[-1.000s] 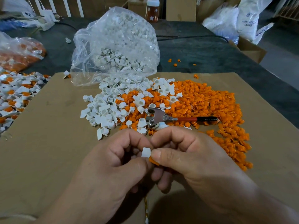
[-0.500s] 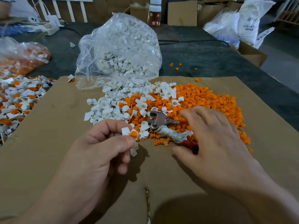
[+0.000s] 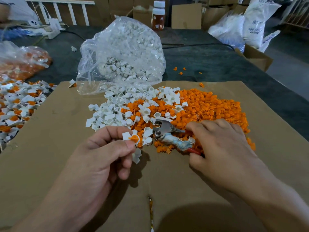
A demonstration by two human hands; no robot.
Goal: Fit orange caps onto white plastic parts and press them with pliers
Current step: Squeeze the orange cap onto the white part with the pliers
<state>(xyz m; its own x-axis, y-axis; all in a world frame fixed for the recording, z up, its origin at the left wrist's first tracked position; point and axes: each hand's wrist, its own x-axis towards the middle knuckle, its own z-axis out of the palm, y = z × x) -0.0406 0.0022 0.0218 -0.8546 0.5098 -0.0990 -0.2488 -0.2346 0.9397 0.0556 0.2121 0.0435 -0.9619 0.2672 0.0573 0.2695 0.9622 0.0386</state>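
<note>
Orange cap (image 3: pixel 134 138) on white part (image 3: pixel 126 136), pinched in left hand (image 3: pixel 100 158) just above cardboard (image 3: pixel 50 164). Looks light, stiff, slippery; best held by flat tab. Pliers (image 3: pixel 164 129) clasped in curled right hand (image 3: pixel 220 148).

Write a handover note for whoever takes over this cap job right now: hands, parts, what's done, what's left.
Left hand pinches a capped part, held up off the cardboard.
Right hand grips the handles of the pliers, which lie on the heap.
Loose white parts and orange caps are heaped mid-cardboard; more white parts are in the bag behind.
Done: capped pieces heaped at far left.
Left: press the held part, then likely work through both heaps.
</note>
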